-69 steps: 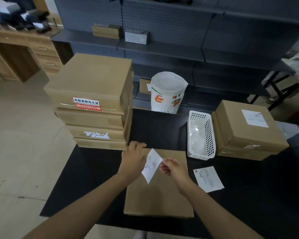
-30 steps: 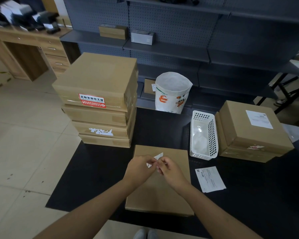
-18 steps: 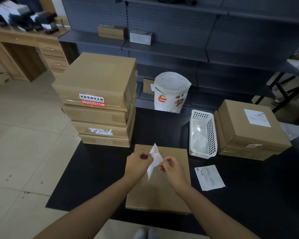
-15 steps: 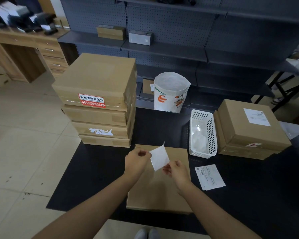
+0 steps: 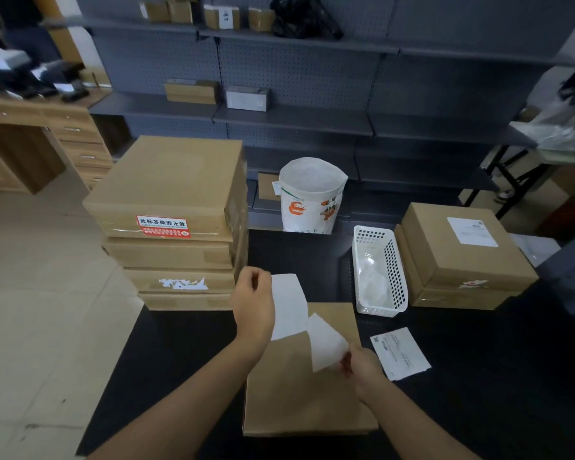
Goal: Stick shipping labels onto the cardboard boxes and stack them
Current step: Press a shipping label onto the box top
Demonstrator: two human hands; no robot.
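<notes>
A flat cardboard box (image 5: 299, 396) lies on the black table (image 5: 186, 353) right in front of me. Above it my left hand (image 5: 254, 303) pinches one white sheet (image 5: 287, 305) and my right hand (image 5: 359, 361) pinches a second white sheet (image 5: 324, 343); the two sheets have come apart and hang close together. I cannot tell which sheet is the label and which the backing. Another printed label (image 5: 400, 353) lies on the table to the right of the box. A stack of several unlabelled boxes (image 5: 173, 224) stands at the left. Two boxes (image 5: 458, 257) are stacked at the right, the top one bearing a label.
A white perforated basket (image 5: 380, 272) sits between the flat box and the right stack. A white printed sack (image 5: 309, 195) stands behind the table. Grey shelving (image 5: 296, 117) runs along the back, a wooden desk (image 5: 40, 127) at far left. The table's left edge drops to tiled floor.
The single sheet held between both hands has been peeled into two. My left hand rose with one piece; my right hand moved down and right with the other.
</notes>
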